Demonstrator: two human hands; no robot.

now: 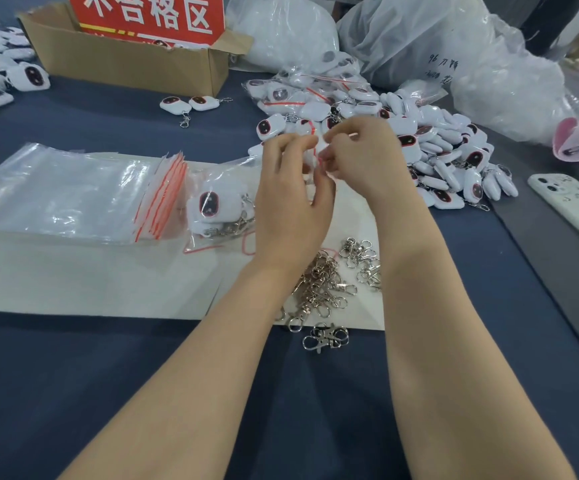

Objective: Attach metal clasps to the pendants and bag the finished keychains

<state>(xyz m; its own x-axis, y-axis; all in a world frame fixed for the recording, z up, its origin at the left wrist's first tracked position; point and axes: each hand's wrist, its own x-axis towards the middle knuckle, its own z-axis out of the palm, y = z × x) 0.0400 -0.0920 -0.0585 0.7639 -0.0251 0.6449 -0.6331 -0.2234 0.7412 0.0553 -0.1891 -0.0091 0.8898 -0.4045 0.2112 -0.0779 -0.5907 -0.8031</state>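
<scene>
Spare zip bags (pixel 73 192), stacked at left: thin, slippery film, judged best taken by the stiffer red seal. One bag (pixel 315 148), held mid-table, is pinched at its seal by left hand (pixel 291 202) and right hand (pixel 361 157). Clasps (pixel 326 285), heaped below: hard, light.

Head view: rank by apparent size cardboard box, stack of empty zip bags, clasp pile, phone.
Largest: cardboard box and stack of empty zip bags, too alike to rank.
Then clasp pile.
Smallest: phone, partly cropped.
</scene>
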